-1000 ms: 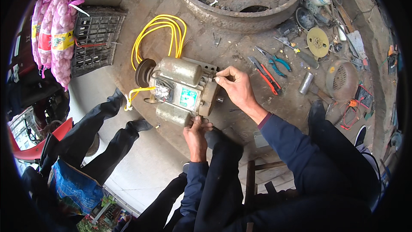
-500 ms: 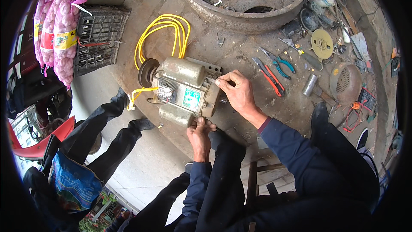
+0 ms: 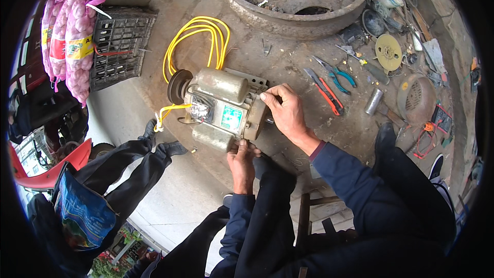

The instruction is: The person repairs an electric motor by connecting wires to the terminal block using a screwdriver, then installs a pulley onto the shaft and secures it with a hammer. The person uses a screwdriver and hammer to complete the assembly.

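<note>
An electric motor lies on its side on the ground, with a black pulley at its left end and two rounded capacitor housings along its body. Thumb and fingers of my right hand pinch at the far edge of the motor's right end cover. My left hand is closed at the near edge of that same cover, below the motor. Whatever small part sits in either pinch is hidden by the fingertips. Yellow cable runs from the open terminal area and lies coiled behind the motor.
Right of the motor lie red-handled pliers, teal-handled pliers, a screwdriver, a hammer, a yellow disc and a vented cover. A rusty wheel rim stands beyond. Another person's legs are at left, near a black crate.
Both hands keep their pinches at the motor's end cover, with barely any movement. The whole view has shifted slightly. The other person's legs and blue bag have moved a little.
</note>
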Motion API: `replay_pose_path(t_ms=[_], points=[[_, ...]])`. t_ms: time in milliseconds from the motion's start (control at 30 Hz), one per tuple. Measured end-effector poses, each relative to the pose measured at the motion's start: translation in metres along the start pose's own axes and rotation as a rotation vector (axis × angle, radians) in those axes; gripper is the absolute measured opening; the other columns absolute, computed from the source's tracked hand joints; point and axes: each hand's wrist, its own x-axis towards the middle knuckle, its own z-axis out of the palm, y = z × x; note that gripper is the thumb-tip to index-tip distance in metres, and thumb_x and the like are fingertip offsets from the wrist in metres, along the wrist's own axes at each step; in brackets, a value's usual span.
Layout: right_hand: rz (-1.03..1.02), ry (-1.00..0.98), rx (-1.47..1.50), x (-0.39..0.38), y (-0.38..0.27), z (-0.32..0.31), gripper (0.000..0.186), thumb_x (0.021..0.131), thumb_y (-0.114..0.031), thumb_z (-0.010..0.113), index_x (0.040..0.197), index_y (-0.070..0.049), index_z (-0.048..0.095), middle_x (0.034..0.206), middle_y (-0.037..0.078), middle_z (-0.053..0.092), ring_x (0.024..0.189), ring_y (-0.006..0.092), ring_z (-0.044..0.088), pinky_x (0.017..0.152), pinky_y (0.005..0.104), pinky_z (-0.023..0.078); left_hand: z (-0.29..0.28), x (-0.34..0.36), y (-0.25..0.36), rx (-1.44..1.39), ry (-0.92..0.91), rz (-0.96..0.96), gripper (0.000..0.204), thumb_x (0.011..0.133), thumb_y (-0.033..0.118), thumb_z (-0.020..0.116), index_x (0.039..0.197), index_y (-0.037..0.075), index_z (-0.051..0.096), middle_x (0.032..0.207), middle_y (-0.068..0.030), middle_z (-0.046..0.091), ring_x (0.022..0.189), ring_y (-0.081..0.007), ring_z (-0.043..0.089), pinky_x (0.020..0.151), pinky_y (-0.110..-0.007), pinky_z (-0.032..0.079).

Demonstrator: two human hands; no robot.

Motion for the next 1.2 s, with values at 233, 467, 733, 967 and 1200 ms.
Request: replay_pose_path(t_ms=[233, 467, 733, 967, 1200], points=[[-0.028, -0.072, 0.023, 0.006, -0.003, -0.010, 0.011, 0.097, -0.007, 0.078, 0.100, 0.001, 0.071, 0.094, 0.009, 0.067, 0.081, 0.0216, 0.066, 0.073, 0.0357, 0.055, -0.003, 0.002, -0.002, -0.010, -0.019, 0.015, 0.023, 0.109, 0.023, 0.066, 0.108, 0.000, 0.064, 0.086, -0.0116, 0.070, 0.070, -0.0223, 0.070, 0.065, -0.035, 0.057], [-0.180, -0.082, -0.110, 0.009, 0.000, -0.009, 0.013, 0.101, -0.010, 0.075, 0.101, 0.000, 0.068, 0.092, 0.012, 0.065, 0.082, 0.0274, 0.066, 0.073, 0.0391, 0.054, -0.002, 0.002, -0.002, -0.005, -0.012, 0.017, 0.021, 0.109, 0.021, 0.066, 0.108, 0.000, 0.063, 0.085, -0.0111, 0.069, 0.070, -0.0228, 0.070, 0.065, -0.035, 0.056], [-0.171, -0.019, -0.099, 0.009, 0.005, 0.002, 0.015, 0.103, -0.010, 0.073, 0.099, 0.001, 0.064, 0.095, 0.011, 0.065, 0.082, 0.0273, 0.066, 0.073, 0.0394, 0.054, -0.002, 0.002, -0.001, 0.000, -0.028, 0.032, 0.021, 0.109, 0.020, 0.065, 0.106, 0.000, 0.063, 0.086, -0.0118, 0.069, 0.070, -0.0239, 0.070, 0.065, -0.036, 0.056], [-0.133, -0.124, -0.024, 0.010, -0.002, -0.009, 0.016, 0.103, -0.012, 0.072, 0.099, 0.001, 0.064, 0.093, 0.013, 0.064, 0.083, 0.0297, 0.065, 0.073, 0.0415, 0.053, -0.001, 0.002, 0.000, 0.000, -0.021, 0.018, 0.020, 0.109, 0.020, 0.064, 0.107, 0.000, 0.063, 0.086, -0.0123, 0.069, 0.070, -0.0235, 0.070, 0.066, -0.036, 0.056], [-0.208, -0.140, -0.150, 0.016, 0.000, -0.014, 0.011, 0.100, -0.007, 0.073, 0.097, 0.000, 0.065, 0.094, 0.014, 0.065, 0.083, 0.0325, 0.066, 0.074, 0.0421, 0.054, 0.000, 0.002, 0.000, -0.015, -0.023, 0.025, 0.019, 0.109, 0.019, 0.064, 0.106, 0.000, 0.063, 0.086, -0.0125, 0.070, 0.070, -0.0229, 0.070, 0.065, -0.035, 0.057]])
